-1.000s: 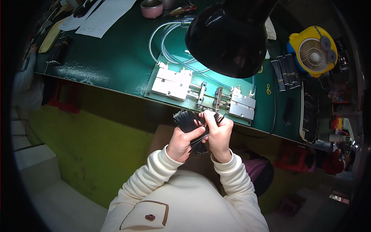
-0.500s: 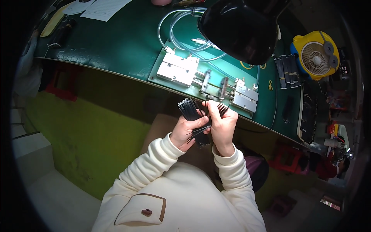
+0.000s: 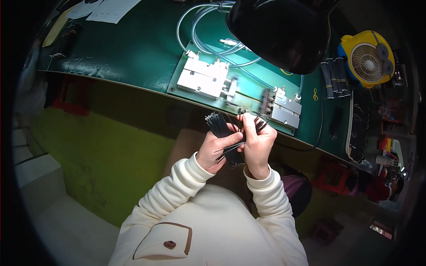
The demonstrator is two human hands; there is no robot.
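Where the dark green bench (image 3: 133,48) curves across the upper part of the view, a large black domed lamp shade (image 3: 284,31) hangs over its far right part. Below the shade, close to the bench's near edge, lies a green base plate carrying two silver metal blocks (image 3: 204,79), with clear loops of tubing (image 3: 199,31) running from it toward the far edge. At the bench's right end stands a small yellow desk fan (image 3: 366,60), and just left of it lie bundles of short black pieces (image 3: 333,77). White printed sheets (image 3: 111,8) rest at the far left corner.

In front of the near edge, off the bench and over the person's lap, both hands meet. The left hand (image 3: 214,148) is clenched around a bundle of thin black strands (image 3: 220,126), whose upper ends fan out above the fist just below the plate. The right hand (image 3: 257,142) is touching the left, its fingers (image 3: 246,124) pinching a few strands drawn from the same bundle. Cream sleeves (image 3: 177,186) cover both forearms.
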